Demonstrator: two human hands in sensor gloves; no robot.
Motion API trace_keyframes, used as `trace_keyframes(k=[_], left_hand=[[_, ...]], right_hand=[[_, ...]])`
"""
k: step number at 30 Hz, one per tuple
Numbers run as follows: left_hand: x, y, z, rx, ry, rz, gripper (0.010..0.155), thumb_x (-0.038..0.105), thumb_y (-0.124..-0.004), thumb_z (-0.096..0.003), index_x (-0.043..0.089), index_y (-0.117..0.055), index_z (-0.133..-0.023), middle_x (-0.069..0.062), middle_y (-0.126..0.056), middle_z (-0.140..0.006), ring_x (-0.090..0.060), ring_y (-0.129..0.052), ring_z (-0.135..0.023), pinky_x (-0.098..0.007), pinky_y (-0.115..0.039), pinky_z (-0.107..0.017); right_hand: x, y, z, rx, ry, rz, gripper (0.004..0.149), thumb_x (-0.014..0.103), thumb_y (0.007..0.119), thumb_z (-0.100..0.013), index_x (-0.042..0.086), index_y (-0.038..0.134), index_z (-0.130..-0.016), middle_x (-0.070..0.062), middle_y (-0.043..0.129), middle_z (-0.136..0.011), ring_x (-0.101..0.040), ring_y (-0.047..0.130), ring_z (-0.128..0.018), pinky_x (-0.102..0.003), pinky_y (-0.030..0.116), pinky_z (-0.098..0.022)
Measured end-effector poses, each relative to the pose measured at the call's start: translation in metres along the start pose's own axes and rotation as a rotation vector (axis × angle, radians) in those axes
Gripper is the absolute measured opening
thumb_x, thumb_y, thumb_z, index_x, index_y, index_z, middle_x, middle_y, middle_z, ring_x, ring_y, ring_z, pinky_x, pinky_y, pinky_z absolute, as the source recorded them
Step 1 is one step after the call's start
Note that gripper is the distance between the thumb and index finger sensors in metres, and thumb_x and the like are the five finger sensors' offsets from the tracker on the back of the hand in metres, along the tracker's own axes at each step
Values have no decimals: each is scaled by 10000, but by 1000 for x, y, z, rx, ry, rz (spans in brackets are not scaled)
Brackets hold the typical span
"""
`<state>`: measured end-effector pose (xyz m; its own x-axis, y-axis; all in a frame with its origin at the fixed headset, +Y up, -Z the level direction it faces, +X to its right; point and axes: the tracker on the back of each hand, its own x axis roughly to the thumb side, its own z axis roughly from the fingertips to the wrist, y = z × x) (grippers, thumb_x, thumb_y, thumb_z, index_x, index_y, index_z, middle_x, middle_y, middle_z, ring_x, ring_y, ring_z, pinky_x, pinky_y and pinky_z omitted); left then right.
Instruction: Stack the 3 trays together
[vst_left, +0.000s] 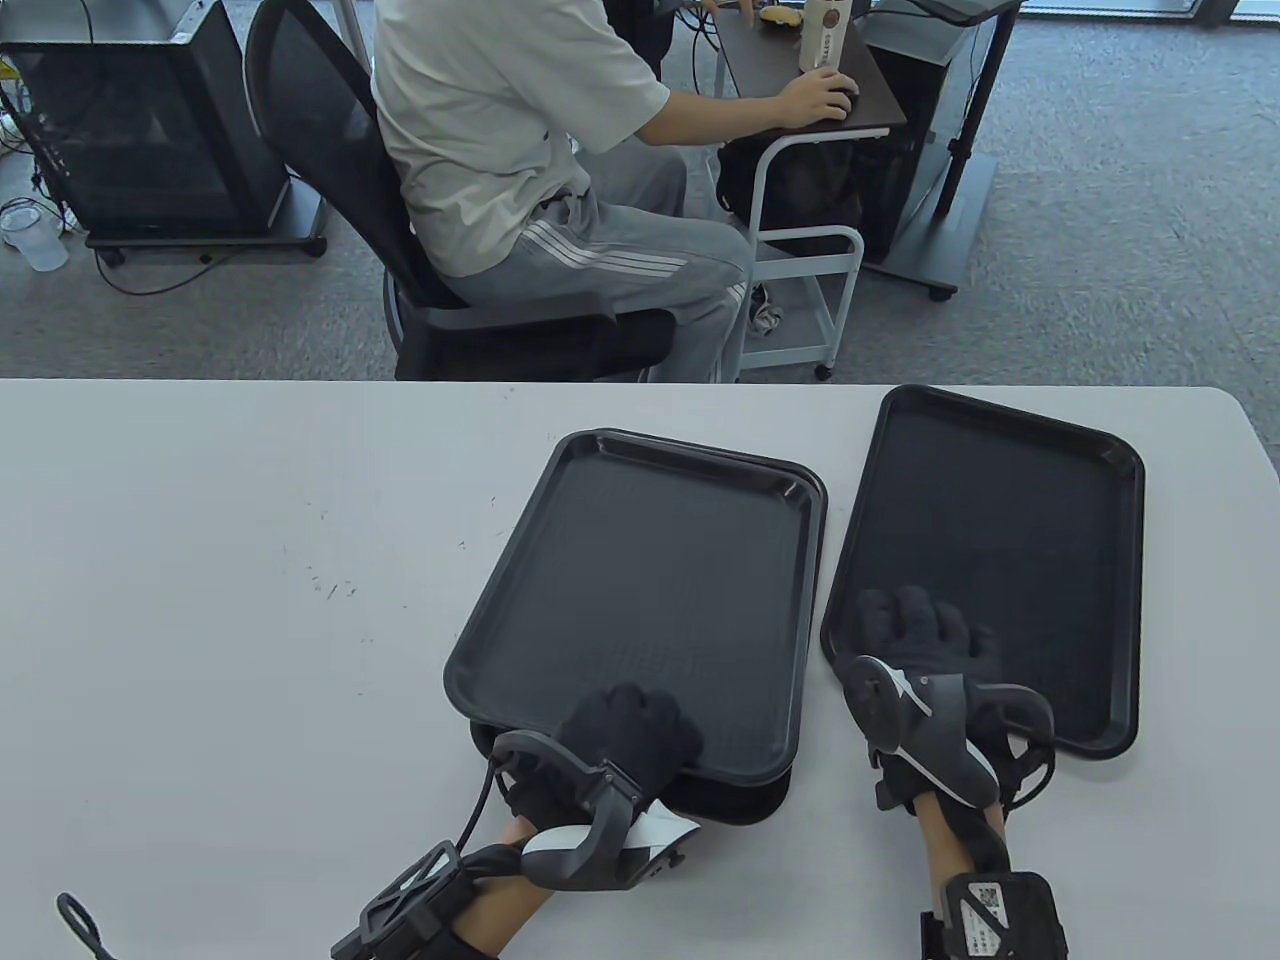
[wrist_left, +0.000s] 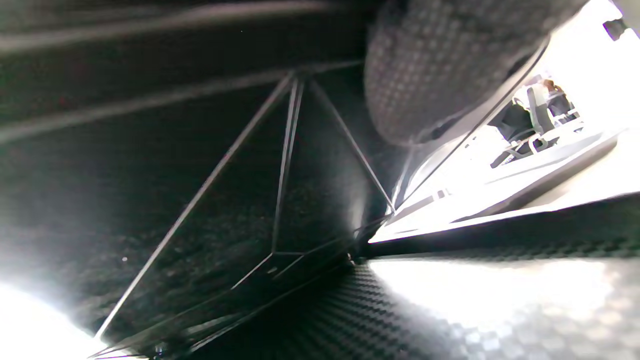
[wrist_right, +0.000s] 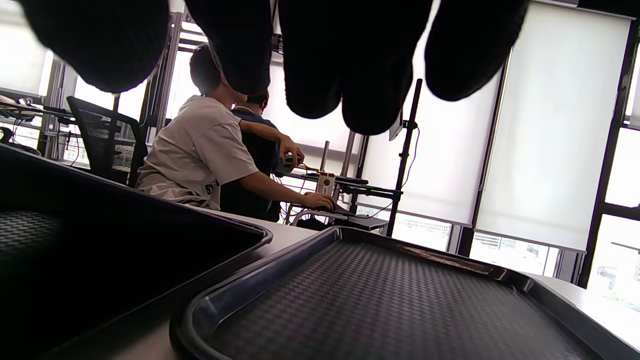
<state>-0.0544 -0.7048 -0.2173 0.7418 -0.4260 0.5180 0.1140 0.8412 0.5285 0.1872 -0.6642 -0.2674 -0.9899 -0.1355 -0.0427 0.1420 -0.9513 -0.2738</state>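
Three black trays lie on the white table. The top tray (vst_left: 650, 580) sits askew over a lower tray (vst_left: 740, 800), whose near edge peeks out beneath it. My left hand (vst_left: 625, 735) grips the top tray's near edge. The left wrist view shows the top tray's underside (wrist_left: 175, 150) raised above the lower tray's textured floor (wrist_left: 450, 310), with a fingertip (wrist_left: 435, 65) over the rim. The third tray (vst_left: 1010, 540) lies apart on the right. My right hand (vst_left: 920, 640) is open above its near left corner. Its fingers (wrist_right: 320, 60) hang over that tray (wrist_right: 390, 300).
The white table (vst_left: 230, 600) stretches bare to the left of the trays. Beyond its far edge a person (vst_left: 520, 150) sits on a black chair at a small rolling desk (vst_left: 800, 200). The third tray's far corner lies near the table's far edge.
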Motion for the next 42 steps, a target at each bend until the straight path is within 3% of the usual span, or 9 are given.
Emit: trace_keyframes(k=[5,9,13,16,18,23,32,37,42], left_hand=[[10,-10,0,-120,-57,59,368,457,-930,-384,423,-780,-718,129,-922,-762,-154,-1017,-580,-396,-932,-496],[15,-25,-1,-340,-98,183,441,493,-952,-360,406,-831,-774,68,-924,-889,-210,-1041,-695,-416,-932,-498],[17,-28,-1,-335,-116,155,464,500,-932,-368,410,-828,-811,81,-919,-903,-211,-1040,-709,-400,-930,-514],[19,-34,0,-432,-154,201,563,498,-942,-355,384,-819,-892,48,-887,-977,-240,-1018,-785,-423,-895,-573],[17,-33,2,-390,-154,211,541,464,-947,-355,378,-838,-879,37,-889,-979,-245,-1015,-791,-433,-884,-586],[13,-39,2,-526,-165,222,581,350,-911,-399,352,-802,-970,35,-853,-1036,-240,-1007,-820,-432,-878,-595],[9,-39,3,-494,-161,245,579,370,-915,-394,372,-813,-963,41,-870,-1022,-246,-1006,-825,-450,-863,-608],[-1,-35,1,-467,-117,281,654,481,-889,-383,369,-759,-1014,21,-851,-1050,-276,-958,-896,-506,-785,-680],[-52,0,-3,-377,43,265,715,559,-838,-386,383,-689,-1064,24,-786,-1120,-318,-853,-1014,-555,-659,-762]], right_hand=[[-2,1,0,14,7,-11,648,611,752,-396,352,647,-980,-64,774,-1067,-356,867,-892,-586,713,-624],[-2,1,0,29,7,-8,649,611,752,-396,353,644,-982,-65,773,-1068,-356,867,-893,-587,713,-624],[-2,1,0,47,9,-10,650,612,750,-397,352,642,-983,-65,771,-1070,-357,866,-894,-588,711,-625],[-2,1,0,62,6,-10,652,612,749,-397,352,639,-985,-67,770,-1070,-357,867,-893,-588,711,-625],[-2,1,0,71,5,-10,652,613,748,-398,352,638,-986,-64,770,-1071,-358,865,-895,-587,712,-625],[-1,2,-1,81,-1,-10,652,613,749,-398,352,639,-985,-67,770,-1070,-357,868,-893,-588,710,-625],[0,2,-1,98,-7,-1,653,613,748,-398,351,639,-986,-66,771,-1071,-359,867,-894,-588,711,-625],[0,2,-1,94,-5,-3,653,613,748,-397,352,638,-986,-66,770,-1071,-359,866,-894,-588,710,-626],[-2,0,-3,82,3,-13,652,612,749,-398,351,639,-986,-67,768,-1072,-360,864,-896,-589,710,-626]])
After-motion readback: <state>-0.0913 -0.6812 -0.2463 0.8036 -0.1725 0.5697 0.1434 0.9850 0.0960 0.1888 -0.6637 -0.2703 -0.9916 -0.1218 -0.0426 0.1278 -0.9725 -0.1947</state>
